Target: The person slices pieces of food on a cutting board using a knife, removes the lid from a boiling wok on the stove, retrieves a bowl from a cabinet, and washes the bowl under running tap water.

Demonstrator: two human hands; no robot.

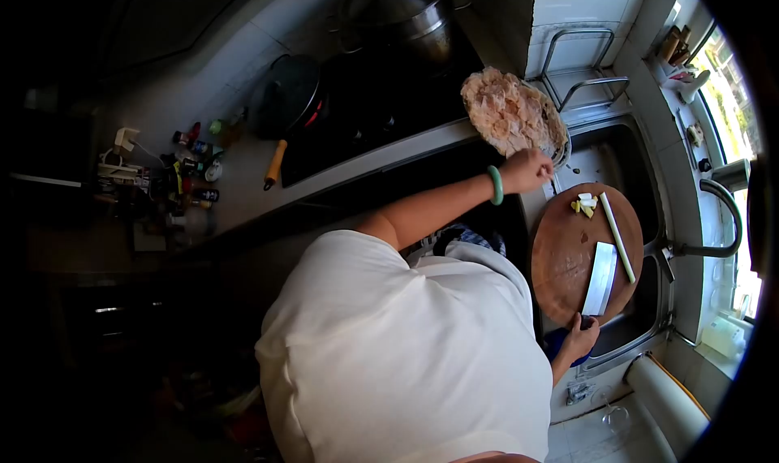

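Across part of the dark double sink [639, 167] sits a round, thick-looking brown wooden board [560, 252], probably set there so that cutting can be done right in front of the body. The right hand [578, 340] is clamped on the dark handle of a broad, rectangular, silvery cleaver [600, 280], with the fingers wrapped round it at the board's edge. The blade looks laid flat, its broad face showing, which seems a sensible way to keep control of it while the other hand is elsewhere.

Beside the blade, a long, slim, pale green-white stalk [618, 237] runs along the side of the board nearest the window. Close to one end of it, a small group of pale and yellowish cut pieces [584, 204] is gathered near the rim, likely to leave the middle free for the knife.

The left hand [527, 171], with a smooth, pale green bangle [496, 185] at its wrist, is off the board, just beside a heap of thin, pale pink, crinkled food [511, 110] in a round, light-coloured dish [565, 156]. Its fingers are curled in close together (whether they pinch anything, I cannot tell at this size). The dish stands between the black cooktop [369, 122] and the sink, within easy reach of that hand.
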